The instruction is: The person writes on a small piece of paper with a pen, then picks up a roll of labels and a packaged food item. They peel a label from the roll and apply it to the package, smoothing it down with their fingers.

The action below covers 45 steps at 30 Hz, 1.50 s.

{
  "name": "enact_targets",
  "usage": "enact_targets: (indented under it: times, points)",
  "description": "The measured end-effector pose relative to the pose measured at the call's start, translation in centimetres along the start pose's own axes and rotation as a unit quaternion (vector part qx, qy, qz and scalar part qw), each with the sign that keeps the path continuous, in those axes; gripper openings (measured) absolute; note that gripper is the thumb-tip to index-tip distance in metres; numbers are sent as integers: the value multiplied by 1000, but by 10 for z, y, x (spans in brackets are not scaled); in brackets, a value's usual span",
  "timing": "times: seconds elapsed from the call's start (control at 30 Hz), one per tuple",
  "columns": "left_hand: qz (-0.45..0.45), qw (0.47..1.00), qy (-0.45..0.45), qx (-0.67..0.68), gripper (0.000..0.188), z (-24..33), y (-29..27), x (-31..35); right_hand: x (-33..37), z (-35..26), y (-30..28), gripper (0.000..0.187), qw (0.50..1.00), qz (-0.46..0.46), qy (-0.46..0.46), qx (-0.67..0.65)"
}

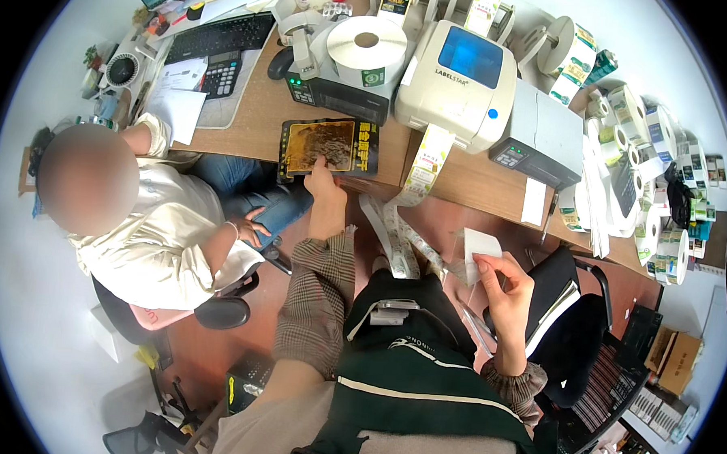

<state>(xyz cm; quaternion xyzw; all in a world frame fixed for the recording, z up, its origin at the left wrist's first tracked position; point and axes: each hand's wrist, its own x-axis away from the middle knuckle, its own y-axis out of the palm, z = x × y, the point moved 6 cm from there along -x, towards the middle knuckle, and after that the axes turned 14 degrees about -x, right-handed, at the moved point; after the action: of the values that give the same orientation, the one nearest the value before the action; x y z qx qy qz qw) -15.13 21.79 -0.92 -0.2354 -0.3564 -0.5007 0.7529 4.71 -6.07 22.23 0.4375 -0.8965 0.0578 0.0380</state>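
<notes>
A black and yellow pouch (366, 146) with a printed brown picture lies at the desk's front edge. My left hand (327, 195) is closed at its near edge, with the index finger stretched over its front; the underside of the grip is hidden. My right hand (504, 290), raised over the floor in front of the desk, pinches a small white label (480, 243) between thumb and fingers. Something clear and thin shows beside the label. From the cream label printer (459, 85) a long printed label strip (425, 169) hangs down toward my legs.
A person (169, 210) in a white top sits at my left. Beside the cream printer stand a dark printer (337, 96) with a white label roll (366, 44) and a grey printer (538, 137). Several label rolls crowd the desk's right end. A black chair (578, 334) is at my right.
</notes>
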Motion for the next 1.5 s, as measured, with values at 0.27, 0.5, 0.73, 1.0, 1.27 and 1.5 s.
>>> enact_targets:
  times: [0.27, 0.5, 0.73, 1.0, 1.27, 1.5]
  points:
    - [-70, 944, 30, -322, 40, 2, -18, 3, -3, -22, 2, 10, 998, -21, -21, -52]
    - [-321, 858, 96, -389, 32, -69, -71, 54, 9, -23, -31, 15, 989, 28, -53, -134]
    - [-454, 594, -9, -664, 23, -193, -276, 69, 26, -43, -50, 17, 968, 59, -68, -234]
    - [-519, 451, 169, -706, 22, -145, -261, 4, 73, -56, -83, 41, 936, 178, -115, -282]
    - [-389, 720, 434, -376, 37, -36, 66, 154, 84, 95, -60, 18, 990, 109, 25, -84]
    - [-225, 763, 376, -475, 46, -16, 157, 76, 114, 94, -57, 15, 987, 130, 66, -68]
